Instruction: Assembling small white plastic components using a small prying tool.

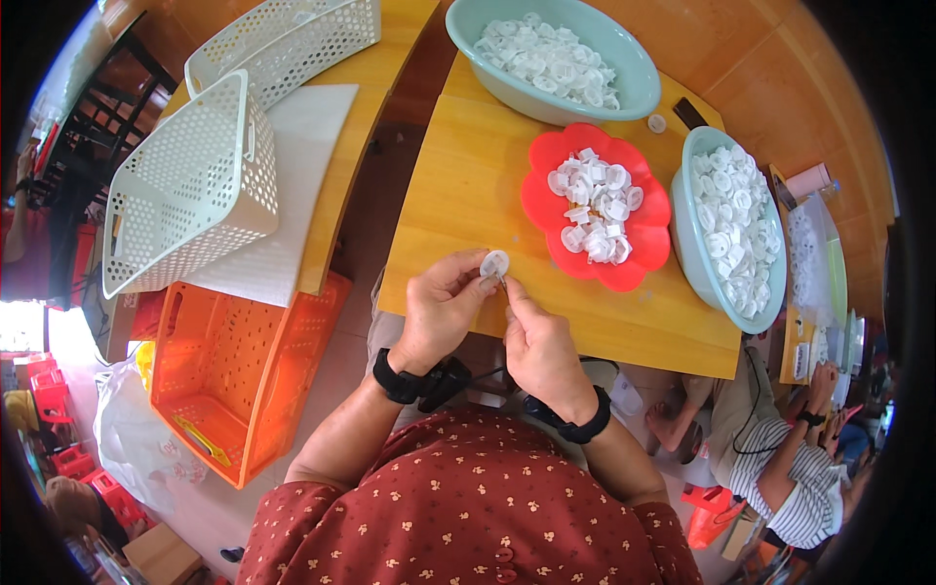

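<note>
Over the near edge of the yellow table (458, 205), my left hand (436, 310) pinches a small round white plastic piece (494, 262) between thumb and fingers. My right hand (546, 359) is closed at the lower edge of that piece, its fingertips pinching something too small to make out. To the right of my hands lies a red flower-shaped dish (651, 261) with several white plastic parts in it. Two pale blue-green basins, one at the far side (517, 90) and one at the right (698, 263), hold heaps of similar white parts.
On the left table stand white perforated baskets (255, 180) on a white foam sheet (317, 136). An orange crate (292, 380) sits below them. A dark flat object (689, 113) lies by the far basin. Another person in a striped shirt (799, 478) sits at right.
</note>
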Demonstrator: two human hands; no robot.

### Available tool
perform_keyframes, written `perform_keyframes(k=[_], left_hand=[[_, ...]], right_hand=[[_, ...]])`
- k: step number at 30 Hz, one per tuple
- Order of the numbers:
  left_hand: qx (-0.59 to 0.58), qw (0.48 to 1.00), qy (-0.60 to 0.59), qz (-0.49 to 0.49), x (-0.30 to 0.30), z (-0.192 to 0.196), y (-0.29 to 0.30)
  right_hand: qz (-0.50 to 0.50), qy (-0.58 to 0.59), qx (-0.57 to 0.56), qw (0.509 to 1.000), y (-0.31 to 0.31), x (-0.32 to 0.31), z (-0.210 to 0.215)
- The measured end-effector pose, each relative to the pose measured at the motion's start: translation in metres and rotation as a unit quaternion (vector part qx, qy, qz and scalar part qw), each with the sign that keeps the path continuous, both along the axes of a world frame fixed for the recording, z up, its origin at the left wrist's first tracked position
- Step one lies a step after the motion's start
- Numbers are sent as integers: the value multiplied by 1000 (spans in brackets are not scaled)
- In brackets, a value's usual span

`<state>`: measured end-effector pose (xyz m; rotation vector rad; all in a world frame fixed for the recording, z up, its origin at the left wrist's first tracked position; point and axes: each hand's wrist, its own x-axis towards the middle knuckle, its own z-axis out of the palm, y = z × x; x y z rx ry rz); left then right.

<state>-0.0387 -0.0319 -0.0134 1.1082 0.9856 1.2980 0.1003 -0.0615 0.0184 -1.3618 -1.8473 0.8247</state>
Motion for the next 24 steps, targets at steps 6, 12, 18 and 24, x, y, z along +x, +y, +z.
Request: perform_keyframes(k=[6, 12, 18, 24], left_hand=[[23, 998, 55, 31, 3, 0, -1], [1, 998, 51, 48, 5, 0, -1], [41, 994, 94, 26, 2, -4, 0], [21, 998, 58, -13, -1, -8, 1]], right_hand=[[25, -243, 52, 968, 1, -1, 8], [78, -475, 108, 870, 3, -9, 33], [109, -529, 140, 830, 6, -7, 41], [71, -376, 91, 919, 5, 9, 32]])
